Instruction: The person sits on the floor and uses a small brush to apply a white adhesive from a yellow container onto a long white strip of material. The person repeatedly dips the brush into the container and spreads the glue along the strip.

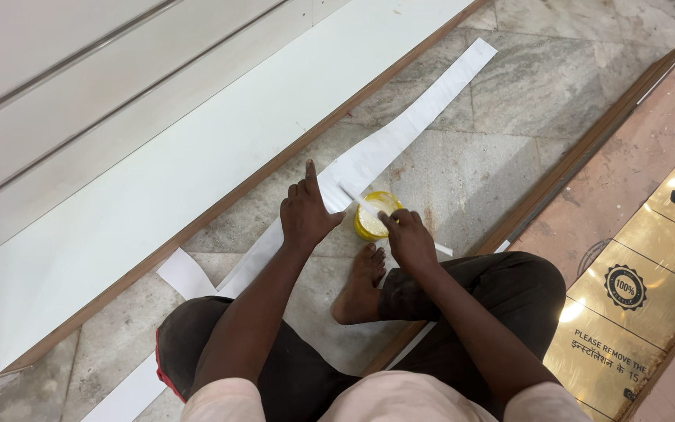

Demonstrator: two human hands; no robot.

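I sit cross-legged on a marble floor. My left hand (306,212) presses flat on a long white laminate strip (400,133) that runs diagonally across the floor, index finger pointing up along it. My right hand (408,234) grips a thin white stick-like applicator (357,199) whose tip lies across a small round yellow tub (373,215) of yellowish adhesive. The tub stands on the floor just beyond my bare foot (359,285), beside the strip.
A large white board with a brown edge (197,156) lies at the left. Another white strip piece (185,273) lies near my left knee. A brown board (619,180) and gold film-covered sheets (634,289) lie at the right.
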